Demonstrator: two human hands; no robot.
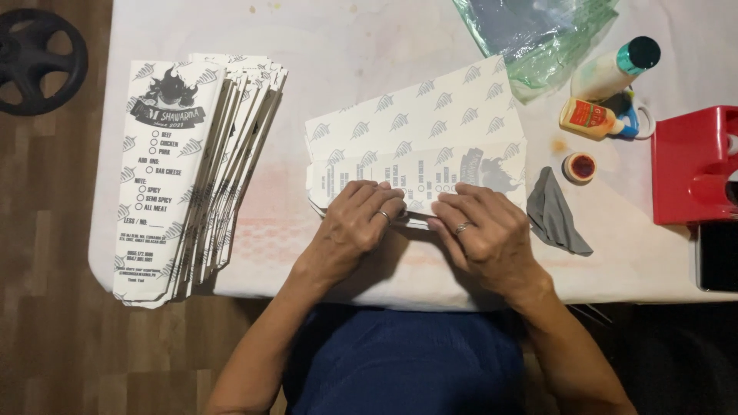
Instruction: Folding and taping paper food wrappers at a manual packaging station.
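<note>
Both hands, left (356,219) and right (478,227), press flat with fingers together on a printed paper sheet (419,154) lying long axis left-to-right near the front edge of the white-clothed table (346,38) over wood flooring, a fanned stack (192,169) of finished sleeves at its left edge.

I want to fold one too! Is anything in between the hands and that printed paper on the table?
No. The left hand and right hand already press directly on the printed paper sheet, fingertips along its folded lower edge. The grey cloth lies off to the right, apart from them.
</note>
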